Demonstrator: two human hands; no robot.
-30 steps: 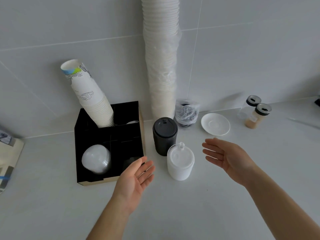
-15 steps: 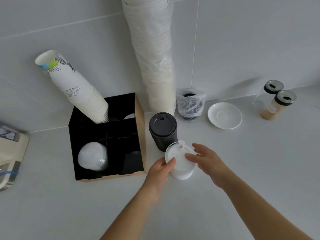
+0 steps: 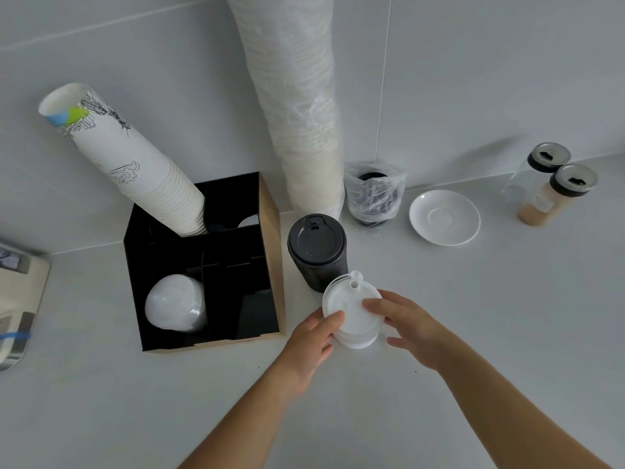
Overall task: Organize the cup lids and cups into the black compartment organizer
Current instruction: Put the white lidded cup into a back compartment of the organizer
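Observation:
A stack of white lids stands on the counter just right of the black compartment organizer. My left hand grips its left side and my right hand holds its right side, thumb on the top lid. A stack of black lids stands right behind it. In the organizer, a leaning stack of printed paper cups fills the back left compartment and a stack of clear dome lids the front left one. The front right compartment looks dark and empty.
A tall sleeve of white cups leans on the tiled wall behind. To the right are a bagged stack of black lids, a white saucer and two jars. An appliance sits at the left edge.
Both hands, open and apart a second ago, moved in and closed around the white lid stack. The camera came closer and tilted down.

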